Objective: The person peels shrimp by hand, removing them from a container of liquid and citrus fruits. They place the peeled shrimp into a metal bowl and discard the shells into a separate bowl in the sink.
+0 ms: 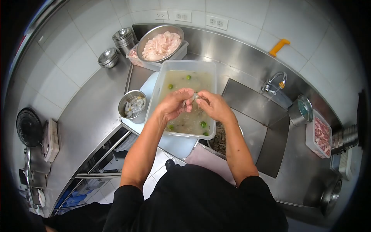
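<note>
Hands (194, 101) pinch a small shrimp (195, 96) above a bin (188, 65) of cloudy liquid (178, 80) and green fruit (203, 124).

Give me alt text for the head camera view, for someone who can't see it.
The left hand and right hand pinch a small pale piece above a plastic tub of cloudy liquid with green balls. A metal container of apparent shrimp sits left, a sink right, and a bowl of pale slices beyond.

Before you, a grey stainless-steel counter (92, 96), flat pale-blue board (179, 145) under your translucent rectangular tub (154, 98), round steel bowls (123, 38) stacked left of it, clear box (310, 138) of pink meat (322, 133) to its right
</note>
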`<state>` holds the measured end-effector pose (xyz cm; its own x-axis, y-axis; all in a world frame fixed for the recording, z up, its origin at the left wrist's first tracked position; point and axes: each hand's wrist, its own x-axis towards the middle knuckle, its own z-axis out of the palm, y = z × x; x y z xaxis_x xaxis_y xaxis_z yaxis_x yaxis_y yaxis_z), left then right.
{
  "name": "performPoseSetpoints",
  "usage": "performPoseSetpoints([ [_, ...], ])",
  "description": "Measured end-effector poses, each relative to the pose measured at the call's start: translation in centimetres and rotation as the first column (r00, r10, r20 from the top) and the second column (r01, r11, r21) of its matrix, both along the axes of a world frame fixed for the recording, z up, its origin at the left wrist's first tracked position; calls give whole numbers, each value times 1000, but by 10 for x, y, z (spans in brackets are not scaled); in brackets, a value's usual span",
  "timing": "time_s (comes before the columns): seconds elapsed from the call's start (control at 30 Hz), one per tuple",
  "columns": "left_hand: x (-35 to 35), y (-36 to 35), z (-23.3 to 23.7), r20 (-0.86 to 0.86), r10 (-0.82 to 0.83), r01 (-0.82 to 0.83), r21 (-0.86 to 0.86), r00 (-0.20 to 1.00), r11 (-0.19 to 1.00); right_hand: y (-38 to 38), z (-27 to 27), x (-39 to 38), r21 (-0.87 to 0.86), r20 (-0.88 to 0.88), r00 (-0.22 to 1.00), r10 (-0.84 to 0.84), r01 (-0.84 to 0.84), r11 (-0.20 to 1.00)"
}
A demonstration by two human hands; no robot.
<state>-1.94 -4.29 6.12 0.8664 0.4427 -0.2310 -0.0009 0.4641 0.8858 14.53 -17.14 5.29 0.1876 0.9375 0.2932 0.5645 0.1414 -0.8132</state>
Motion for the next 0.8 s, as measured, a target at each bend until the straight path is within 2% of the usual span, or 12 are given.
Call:
performPoseSetpoints([
  [0.17,1,14,11,-149,-186,194,42,971,980,-15,1,16,158,245,969,-33,-6,987],
  [0.27,2,13,13,-295,-82,153,225,952,962,-33,8,28,116,172,981,-89,69,991],
  [0.3,-1,15,7,-357,15,136,394,934,909,-39,1,37,106,110,984,-140,129,986],
  [0.37,-9,23,-13,-421,222,149,687,880,711,-59,-18,55,74,-9,967,-253,253,965],
  [0.43,-20,30,-40,-400,360,315,909,843,272,-77,-38,70,-121,71,926,-371,377,918],
  [0.47,-25,31,-53,-366,420,393,919,830,24,-85,-49,76,-216,120,899,-421,438,873],
  [0.5,-27,31,-63,-452,411,516,855,792,-54,-91,-63,82,-181,308,871,-383,449,875],
  [0.57,-29,29,-77,-606,412,718,663,681,-213,-97,-84,89,-105,642,711,-288,454,885],
  [0.67,-27,13,-56,-516,359,496,855,778,154,-67,-20,50,139,545,751,-372,357,924],
  [0.7,-27,7,-51,-496,280,353,829,822,434,-55,-11,36,135,453,839,-302,270,953],
  [0.77,-24,0,-37,-376,170,50,508,911,860,-33,-6,6,171,321,930,-177,127,977],
  [0.8,-24,-5,-30,-319,160,9,469,934,883,-22,-8,-7,200,286,950,-125,68,978],
])
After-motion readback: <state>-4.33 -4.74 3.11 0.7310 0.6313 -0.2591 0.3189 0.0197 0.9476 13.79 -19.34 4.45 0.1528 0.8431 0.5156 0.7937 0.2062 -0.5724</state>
